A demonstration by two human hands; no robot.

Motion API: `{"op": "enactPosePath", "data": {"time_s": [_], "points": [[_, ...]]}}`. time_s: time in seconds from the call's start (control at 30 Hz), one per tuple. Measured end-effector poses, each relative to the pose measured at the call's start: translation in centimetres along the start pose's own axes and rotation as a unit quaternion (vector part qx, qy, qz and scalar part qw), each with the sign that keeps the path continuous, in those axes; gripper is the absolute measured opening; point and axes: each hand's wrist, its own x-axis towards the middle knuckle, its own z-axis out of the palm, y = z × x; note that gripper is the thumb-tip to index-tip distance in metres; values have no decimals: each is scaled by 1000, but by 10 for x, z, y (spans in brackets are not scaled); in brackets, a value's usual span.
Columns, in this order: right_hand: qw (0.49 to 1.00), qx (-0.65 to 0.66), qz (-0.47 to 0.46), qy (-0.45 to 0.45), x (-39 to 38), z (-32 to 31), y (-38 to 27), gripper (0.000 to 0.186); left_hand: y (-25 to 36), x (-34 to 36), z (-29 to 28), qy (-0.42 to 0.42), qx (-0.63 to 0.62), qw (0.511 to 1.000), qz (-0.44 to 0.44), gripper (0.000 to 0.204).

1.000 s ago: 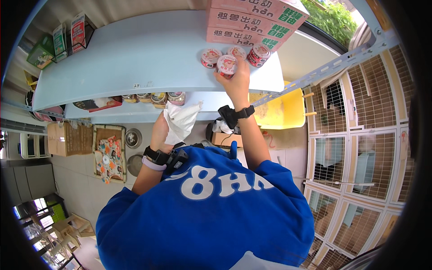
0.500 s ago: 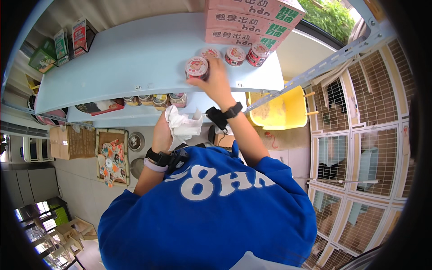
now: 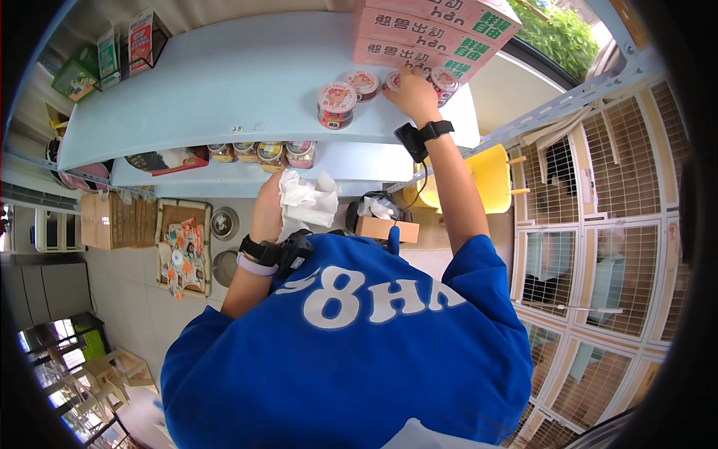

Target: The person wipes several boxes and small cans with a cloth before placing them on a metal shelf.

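My right hand [image 3: 413,96] reaches over the pale blue shelf [image 3: 217,90], its fingers curled round a small pink-lidded can [image 3: 390,81] that it partly covers. Just right of that hand stand further cans [image 3: 446,84] of the same kind. To its left are a front can [image 3: 336,106], which looks like two stacked, and another low can [image 3: 363,85] behind it. Below the shelf's front edge, my left hand [image 3: 267,209] is closed on a crumpled white tissue [image 3: 308,200].
Pink cartons [image 3: 426,34] are stacked at the shelf's back right. Lidded jars [image 3: 271,155] line the lower shelf. A wire rack with packets [image 3: 140,46] stands far left. On the right are a metal upright post [image 3: 557,106], a yellow piece with wooden legs [image 3: 490,176] and wire cages [image 3: 621,277].
My right hand has moved right, from the left-hand cans to the can nearer the right end. The front left can now stands free of it. The left hand still holds the tissue.
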Motion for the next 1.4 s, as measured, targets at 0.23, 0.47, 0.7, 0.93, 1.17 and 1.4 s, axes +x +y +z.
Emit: {"op": "enactPosePath", "data": {"time_s": [0.23,0.47,0.7,0.93,1.17,1.4], "points": [[989,106,-42,91,-3,-27,-21,52,21,-11,5,-49,171,983,40,18],[977,141,-140,82,4,-11,-46,50,22,-2,13,-95,371,913,142,13],[977,126,-165,48,8,-2,-48,52,19,41,23,29,396,866,303,33],[983,138,-88,88,-18,-33,-37,65,24,72,75,90,536,746,384,88],[977,54,79,191,-5,-15,80,76,17,91,99,29,521,755,398,74],[973,153,30,168,-21,5,33,69,15,99,91,46,527,744,407,62]]}}
